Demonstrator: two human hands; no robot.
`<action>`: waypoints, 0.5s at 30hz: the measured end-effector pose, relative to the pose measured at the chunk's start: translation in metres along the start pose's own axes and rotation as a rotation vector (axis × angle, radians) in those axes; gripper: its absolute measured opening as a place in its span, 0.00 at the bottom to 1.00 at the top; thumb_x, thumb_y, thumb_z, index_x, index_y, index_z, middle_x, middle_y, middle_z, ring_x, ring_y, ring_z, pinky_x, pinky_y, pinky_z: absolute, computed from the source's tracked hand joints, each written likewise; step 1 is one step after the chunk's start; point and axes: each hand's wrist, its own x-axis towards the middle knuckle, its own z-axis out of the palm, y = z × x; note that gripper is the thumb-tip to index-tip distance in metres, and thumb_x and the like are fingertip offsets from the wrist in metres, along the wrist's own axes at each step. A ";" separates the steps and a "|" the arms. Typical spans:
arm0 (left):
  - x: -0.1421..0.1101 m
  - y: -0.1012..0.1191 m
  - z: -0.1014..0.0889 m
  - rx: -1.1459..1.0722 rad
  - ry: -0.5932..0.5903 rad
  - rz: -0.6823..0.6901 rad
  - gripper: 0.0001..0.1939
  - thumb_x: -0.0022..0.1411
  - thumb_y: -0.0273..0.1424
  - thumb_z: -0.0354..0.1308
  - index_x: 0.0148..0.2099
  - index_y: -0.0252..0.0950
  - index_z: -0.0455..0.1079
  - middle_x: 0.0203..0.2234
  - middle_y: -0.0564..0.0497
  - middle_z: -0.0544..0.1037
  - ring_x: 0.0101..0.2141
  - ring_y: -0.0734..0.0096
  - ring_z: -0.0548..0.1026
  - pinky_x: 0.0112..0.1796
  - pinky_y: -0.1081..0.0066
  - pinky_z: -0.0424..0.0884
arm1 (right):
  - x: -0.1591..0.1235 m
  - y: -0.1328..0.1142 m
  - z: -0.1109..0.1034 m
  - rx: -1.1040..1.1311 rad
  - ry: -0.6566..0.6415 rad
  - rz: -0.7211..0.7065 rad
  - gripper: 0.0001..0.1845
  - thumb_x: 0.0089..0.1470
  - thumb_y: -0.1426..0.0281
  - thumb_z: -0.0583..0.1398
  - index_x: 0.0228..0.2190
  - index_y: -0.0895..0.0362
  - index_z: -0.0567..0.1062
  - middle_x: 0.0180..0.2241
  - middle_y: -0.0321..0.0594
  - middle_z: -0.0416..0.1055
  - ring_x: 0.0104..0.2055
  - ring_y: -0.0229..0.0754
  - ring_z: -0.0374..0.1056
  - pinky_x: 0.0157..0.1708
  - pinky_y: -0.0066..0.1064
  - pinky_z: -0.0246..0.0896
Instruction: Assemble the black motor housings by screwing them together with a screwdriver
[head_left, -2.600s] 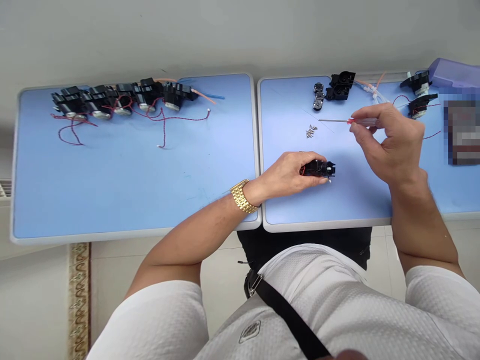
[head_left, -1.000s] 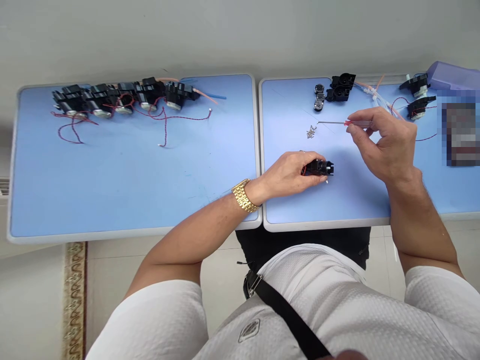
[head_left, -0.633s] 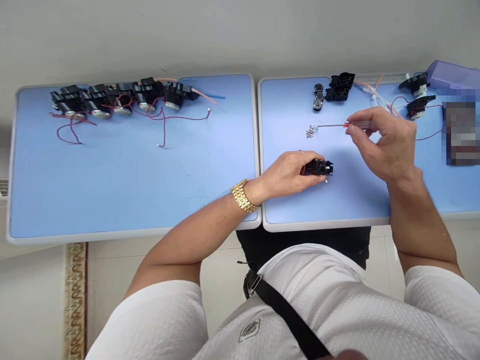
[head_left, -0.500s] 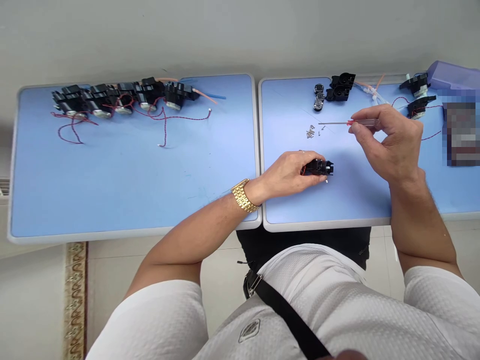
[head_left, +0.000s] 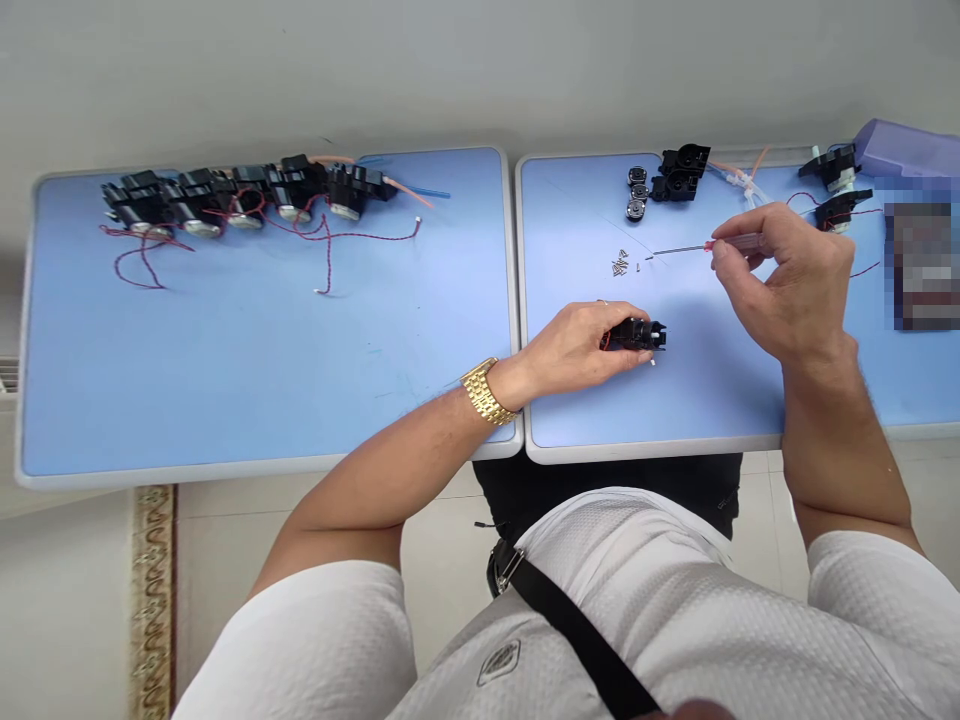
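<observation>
Left hand (head_left: 577,345): closed, gripping a black housing (head_left: 637,335) from above. The housing sits on the right-hand table (head_left: 652,448) near its front edge, with red wire (head_left: 604,342) showing at the end under the fingers. A small white pin (head_left: 652,362) lies just below it.

Right hand (head_left: 784,280): closed, pinching a red-handled screwdriver (head_left: 731,243) between thumb and fingertips, raised over the table. Its shaft points left, with the tip just beside a single screw (head_left: 638,267) and near a small pile of screws (head_left: 619,264).

Farther back on that table: black brackets (head_left: 679,175), metal parts (head_left: 637,192) and clear tubing (head_left: 746,185). A row of assembled black units (head_left: 225,195) with twisted red wires (head_left: 330,245) stands on the left-hand table (head_left: 262,465).
</observation>
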 end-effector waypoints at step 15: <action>0.000 0.000 0.000 0.013 -0.002 0.004 0.16 0.69 0.37 0.70 0.56 0.38 0.83 0.41 0.50 0.88 0.37 0.68 0.80 0.42 0.69 0.74 | 0.000 -0.005 0.000 0.021 0.059 -0.055 0.06 0.68 0.67 0.65 0.40 0.40 0.81 0.37 0.34 0.87 0.37 0.51 0.83 0.42 0.51 0.81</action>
